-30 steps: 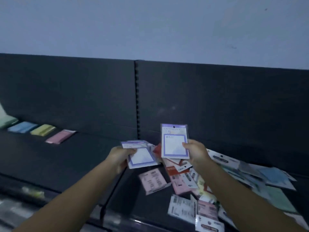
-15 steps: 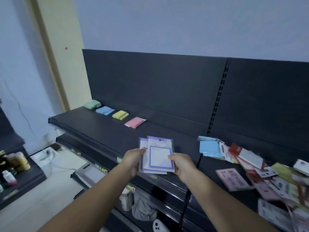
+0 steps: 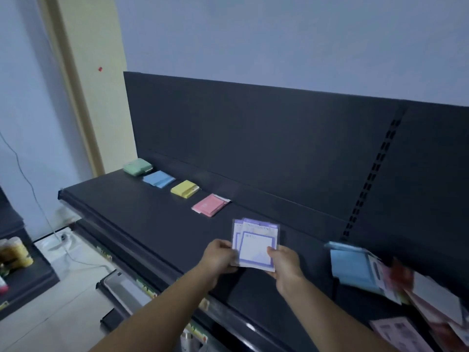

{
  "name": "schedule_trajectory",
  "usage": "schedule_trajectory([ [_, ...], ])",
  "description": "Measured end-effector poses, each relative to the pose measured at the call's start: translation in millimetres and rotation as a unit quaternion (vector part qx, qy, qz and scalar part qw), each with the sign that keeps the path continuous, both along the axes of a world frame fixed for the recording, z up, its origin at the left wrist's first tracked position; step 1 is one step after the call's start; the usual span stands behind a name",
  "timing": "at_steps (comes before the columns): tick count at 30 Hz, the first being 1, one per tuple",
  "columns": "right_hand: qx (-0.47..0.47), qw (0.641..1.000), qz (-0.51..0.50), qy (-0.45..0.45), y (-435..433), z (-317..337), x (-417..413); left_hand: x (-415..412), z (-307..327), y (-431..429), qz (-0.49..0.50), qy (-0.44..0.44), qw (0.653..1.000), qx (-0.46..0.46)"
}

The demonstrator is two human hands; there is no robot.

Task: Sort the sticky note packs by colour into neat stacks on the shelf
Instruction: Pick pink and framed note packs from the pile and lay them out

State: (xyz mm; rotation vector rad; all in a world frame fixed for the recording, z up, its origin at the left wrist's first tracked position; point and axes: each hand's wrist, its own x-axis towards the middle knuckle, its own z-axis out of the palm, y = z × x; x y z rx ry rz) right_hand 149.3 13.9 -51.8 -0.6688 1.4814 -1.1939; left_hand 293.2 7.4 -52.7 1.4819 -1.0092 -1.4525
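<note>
Head view: purple packs (image 3: 256, 246) carried left from pile (image 3: 355, 270).

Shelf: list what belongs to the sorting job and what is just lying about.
Job: purple packs in left hand and right hand; green stack; blue stack; yellow stack; pink stack; unsorted pile; shelf.
Lying about: cable; jars.

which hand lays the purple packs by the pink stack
Left, probably: the left hand grips the purple-bordered sticky note packs on the side nearer the pink stack; the right hand is farther.
</note>
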Motion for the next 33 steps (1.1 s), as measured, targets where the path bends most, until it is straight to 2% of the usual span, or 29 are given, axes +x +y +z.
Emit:
schedule_trajectory([
  [5, 0.002, 0.999, 0.007, 0.042, -54.0, -17.4, 4.1, 4.3, -7.8, -52.8, 0.024, -0.077, 0.996, -0.027],
  [11, -0.015, 0.979, 0.017, 0.203, -94.7, -38.9, 7.6, 10.9, -22.6, -102.2, -0.04, -0.186, 0.979, -0.067],
  [14, 0.008, 0.957, 0.011, 0.291, -111.2, -41.8, 10.9, 10.6, -28.1, -123.1, -0.09, -0.23, 0.963, -0.105],
  [16, 0.043, 0.917, 0.004, 0.398, -116.2, -45.4, 16.5, 11.3, -35.6, -133.3, -0.131, -0.29, 0.935, -0.155],
  [19, 0.082, 0.861, -0.044, 0.501, -114.5, -50.2, 31.0, 16.7, -55.9, -137.0, -0.158, -0.485, 0.828, -0.234],
  [20, 0.084, 0.846, -0.054, 0.523, -113.6, -52.1, 36.4, 19.0, -62.2, -136.5, -0.146, -0.505, 0.809, -0.263],
  [22, 0.08, 0.824, -0.066, 0.558, -113.0, -57.4, 44.5, 21.4, -69.3, -136.8, -0.135, -0.483, 0.812, -0.298],
  [25, 0.073, 0.813, -0.094, 0.569, -112.8, -62.6, 48.8, 20.8, -70.8, -140.5, -0.141, -0.448, 0.827, -0.308],
  [28, 0.062, 0.816, -0.116, 0.563, -112.9, -66.3, 49.1, 21.4, -69.7, -139.8, -0.145, -0.436, 0.829, -0.318],
  [33, 0.042, 0.843, -0.122, 0.523, -106.7, -59.7, 49.2, 23.4, -64.9, -138.5, -0.151, -0.401, 0.853, -0.299],
])
